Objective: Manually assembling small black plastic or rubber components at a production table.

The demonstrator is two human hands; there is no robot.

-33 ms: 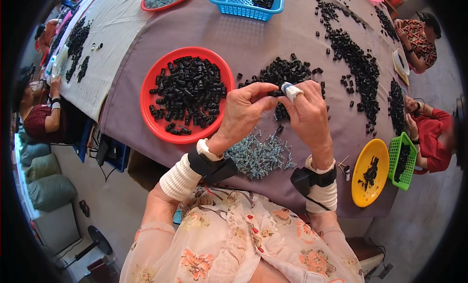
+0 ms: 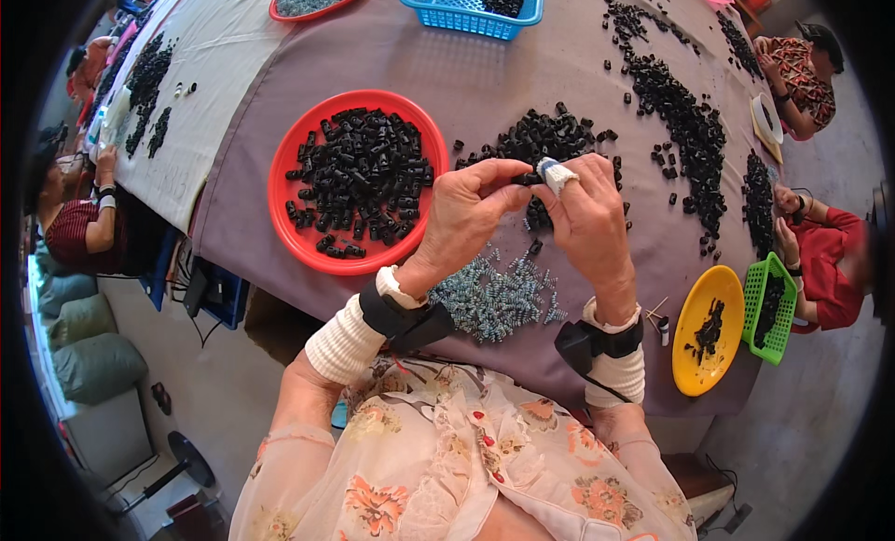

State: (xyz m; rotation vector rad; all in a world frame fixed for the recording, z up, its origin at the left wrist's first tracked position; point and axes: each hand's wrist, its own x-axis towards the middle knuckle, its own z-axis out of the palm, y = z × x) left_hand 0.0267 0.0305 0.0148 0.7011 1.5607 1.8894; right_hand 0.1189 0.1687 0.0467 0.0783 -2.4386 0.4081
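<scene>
Over the near part of the table, my left hand (image 2: 469, 217) pinches a small black plastic piece (image 2: 528, 178) between thumb and fingertips. Closed round the piece's other end is my right hand (image 2: 593, 226), with a white knitted cover (image 2: 558, 176) with a blue band on one finger. The fingers hide most of the piece. Just beyond my hands lies a heap of similar black pieces (image 2: 550, 131). Nearer to me, below my hands, is a pile of small blue-grey coil springs (image 2: 489, 303). To the left, a round red tray (image 2: 282, 191) holds many black pieces.
A yellow plate (image 2: 695, 359) and a green basket (image 2: 783, 327) stand at the right, with a small bottle (image 2: 663, 328) beside the plate. A blue basket (image 2: 438, 14) is at the far side. More black pieces (image 2: 685, 122) trail along the right. Other people sit at both sides.
</scene>
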